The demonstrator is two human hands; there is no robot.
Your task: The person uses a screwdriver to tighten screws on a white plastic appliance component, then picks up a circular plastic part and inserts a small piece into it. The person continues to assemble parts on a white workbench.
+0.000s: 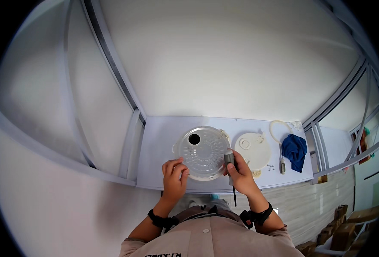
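A round metal lid (203, 151) with a dark hole near its left side lies on the white table (163, 141). My left hand (174, 174) rests on the lid's near left rim, fingers curled on the edge. In my right hand (240, 174), at the lid's near right rim, is a screwdriver (229, 162) with a grey handle; its dark shaft points down toward me past the table edge.
Right of the lid lies a round cream plastic plate (253, 150) with small fittings on it. Further right are a pale ring gasket (279, 128), a second small tool (282, 162), a few tiny screws (270, 168) and a blue cloth (295, 149).
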